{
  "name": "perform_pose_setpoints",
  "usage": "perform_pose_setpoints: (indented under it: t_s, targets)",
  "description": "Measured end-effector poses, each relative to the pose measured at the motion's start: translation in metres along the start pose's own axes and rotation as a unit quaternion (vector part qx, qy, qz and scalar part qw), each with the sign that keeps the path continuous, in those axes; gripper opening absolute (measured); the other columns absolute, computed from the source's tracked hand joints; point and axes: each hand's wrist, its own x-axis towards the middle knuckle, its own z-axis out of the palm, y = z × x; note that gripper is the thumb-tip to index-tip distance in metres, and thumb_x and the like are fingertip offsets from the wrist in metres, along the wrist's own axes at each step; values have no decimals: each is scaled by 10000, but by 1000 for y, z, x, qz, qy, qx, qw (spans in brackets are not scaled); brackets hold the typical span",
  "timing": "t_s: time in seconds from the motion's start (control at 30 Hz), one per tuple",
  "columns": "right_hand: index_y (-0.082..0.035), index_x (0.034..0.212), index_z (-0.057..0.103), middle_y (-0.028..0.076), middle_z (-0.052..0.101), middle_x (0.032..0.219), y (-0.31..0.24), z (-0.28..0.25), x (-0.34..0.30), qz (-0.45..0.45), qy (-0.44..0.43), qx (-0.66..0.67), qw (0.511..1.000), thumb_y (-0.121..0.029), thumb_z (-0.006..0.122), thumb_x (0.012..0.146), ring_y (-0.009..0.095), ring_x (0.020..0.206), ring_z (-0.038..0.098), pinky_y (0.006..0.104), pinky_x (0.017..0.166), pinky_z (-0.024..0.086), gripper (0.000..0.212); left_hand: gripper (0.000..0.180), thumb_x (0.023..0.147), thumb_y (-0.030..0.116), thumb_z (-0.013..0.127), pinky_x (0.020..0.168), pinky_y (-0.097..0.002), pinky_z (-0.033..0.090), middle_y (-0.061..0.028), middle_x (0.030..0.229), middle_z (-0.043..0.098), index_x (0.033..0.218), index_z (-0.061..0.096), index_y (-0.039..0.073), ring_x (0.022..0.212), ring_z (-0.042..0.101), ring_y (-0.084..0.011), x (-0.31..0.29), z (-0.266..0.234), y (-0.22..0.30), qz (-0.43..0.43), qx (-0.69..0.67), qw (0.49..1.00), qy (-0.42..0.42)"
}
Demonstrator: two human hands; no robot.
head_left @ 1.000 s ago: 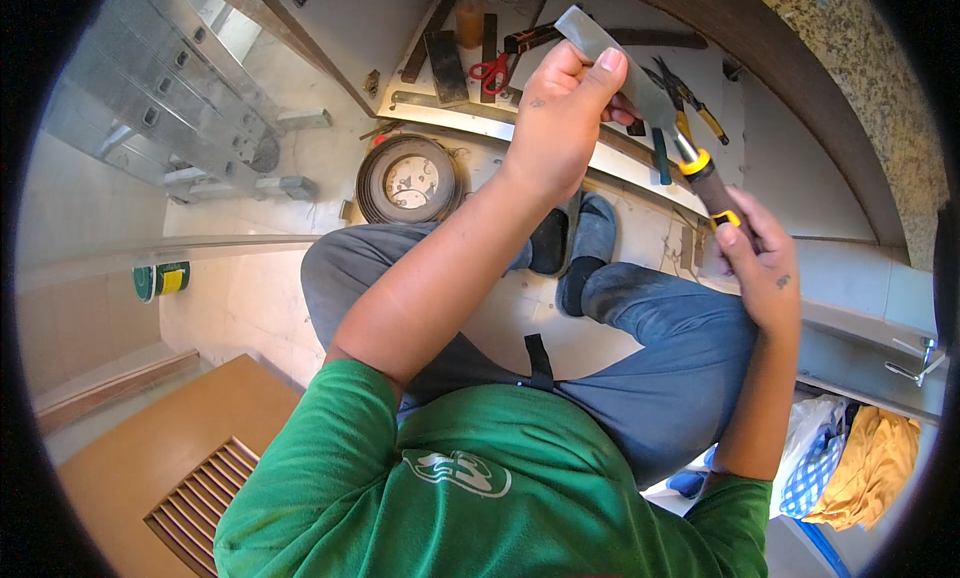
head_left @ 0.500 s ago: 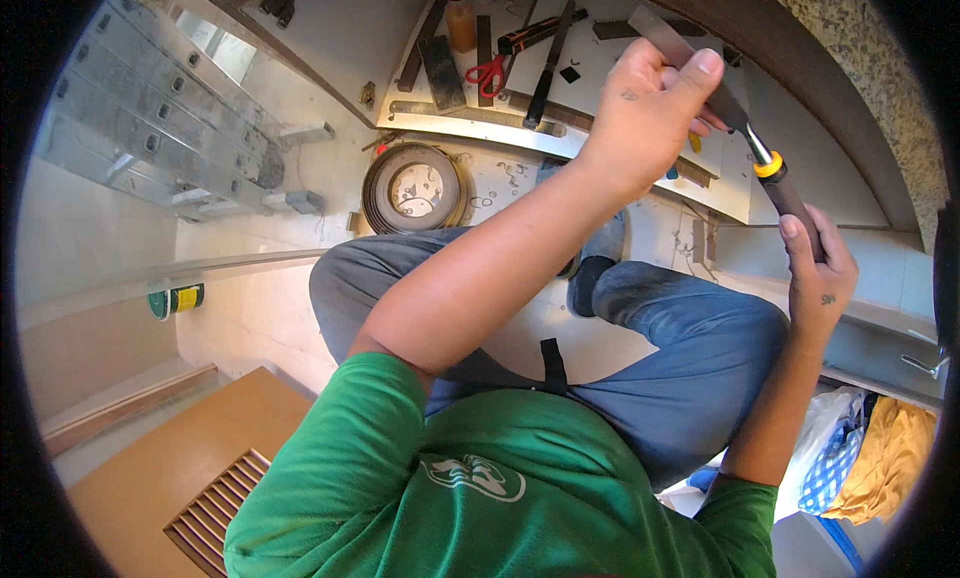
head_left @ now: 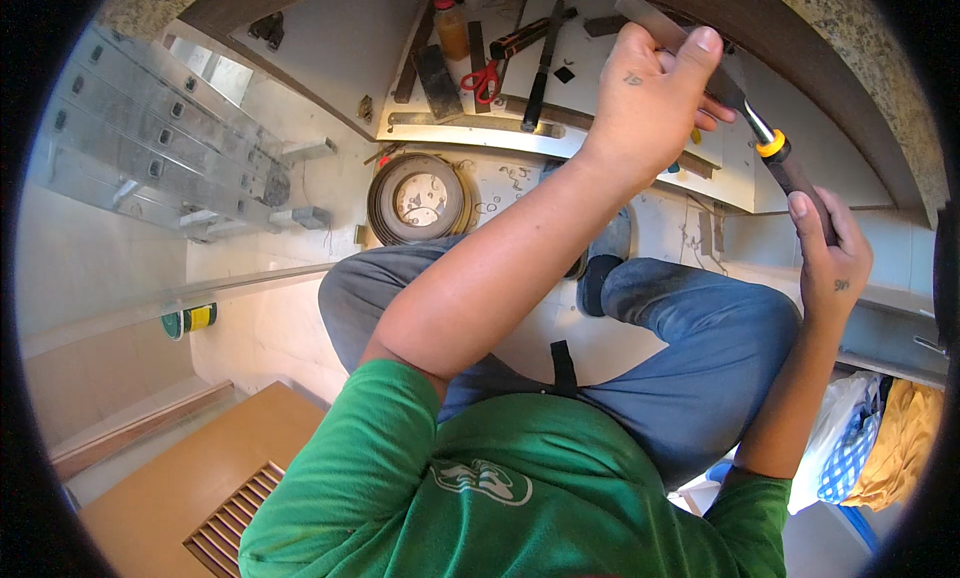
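Note:
Both hands are on a flat file [head_left: 759,128] with a wide grey blade, a bright shank and a dark handle with a yellow ring. My left hand [head_left: 650,103] pinches the blade toward its far end, thumb on top, fingers curled beneath. My right hand [head_left: 835,248] wraps round the handle's lower end. The file slants from far left to near right, by the brown edge [head_left: 845,113] of a cabinet under a speckled stone counter [head_left: 875,73]. Whether the blade touches that edge I cannot tell.
On the cabinet's white board lie red-handled scissors [head_left: 481,82], a utility knife [head_left: 520,38], a black-handled tool [head_left: 541,83], dark strips and a red-capped bottle [head_left: 451,28]. A coiled brown band [head_left: 380,203] sits on the floor. A folded metal ladder [head_left: 140,128] stands left.
The file and both hands have shifted slightly away from me, the blade's tip a little to the left. My grip on it is the same. The whole view has shifted slightly.

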Motion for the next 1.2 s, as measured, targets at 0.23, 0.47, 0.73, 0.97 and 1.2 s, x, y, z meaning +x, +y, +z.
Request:
perform_pose_setpoints:
  t_s: [0.23, 0.47, 0.73, 0.97, 1.2]
  targets:
    - [27, 1008, 740, -2, 622, 776, 3, -4, 3, 29, -15, 18, 999, -343, 833, 846, 82, 733, 538, 229, 674, 437, 414, 469, 999, 331, 645, 580, -314, 607, -215, 901, 673, 1075, 413, -69, 708, 746, -283, 1, 5, -1, 7, -7, 999, -37]
    - [26, 994, 740, 0, 625, 778, 2, -3, 8, 46, -7, 15, 999, -346, 831, 849, 88, 736, 544, 232, 682, 445, 410, 456, 1002, 292, 639, 582, -341, 619, -213, 886, 647, 1066, 392, -85, 700, 741, -314, 0, 11, 0, 14, -36, 999, 3]
    - [22, 990, 745, 29, 680, 813, -1, -3, 11, -24, -5, 5, 1000, -327, 838, 842, 99, 764, 595, 242, 712, 474, 389, 421, 1013, 242, 622, 532, -330, 603, -162, 903, 564, 1085, 333, -57, 618, 705, -262, 5, 6, -1, 11, -88, 996, -21]
    - [30, 986, 744, 28, 680, 808, -4, -4, 13, -50, -4, 6, 999, -322, 847, 831, 92, 755, 589, 241, 704, 474, 399, 437, 1013, 264, 621, 546, -342, 607, -159, 900, 552, 1085, 325, -49, 624, 703, -268, 6, 11, 0, 29, -87, 996, -1]
    - [12, 979, 749, 15, 657, 757, -3, 2, 17, -50, 10, 9, 999, -329, 847, 830, 83, 711, 562, 239, 660, 456, 385, 445, 994, 285, 655, 647, -435, 635, -210, 923, 626, 1068, 344, -24, 711, 726, -348, 5, 6, 4, 23, -63, 998, -5]
